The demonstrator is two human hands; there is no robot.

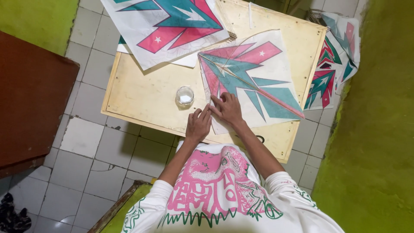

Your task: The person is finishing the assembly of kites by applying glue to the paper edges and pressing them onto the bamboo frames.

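A paper kite [254, 77] with pink and teal star patterns and thin stick spars lies on a pale wooden board table [142, 92]. My right hand [227, 108] rests flat on the kite's near left edge, fingers pressing the paper. My left hand [198, 125] lies just beside it on the same edge, fingers bent down onto the paper near the table's front. A small round glass jar [185, 96] with white paste stands on the table just left of both hands.
A stack of similar printed kite sheets [166, 26] lies at the table's far left. More kites [334, 64] lean off the right edge by a green wall [379, 129]. A dark red wooden panel [30, 95] stands left on the tiled floor [99, 146].
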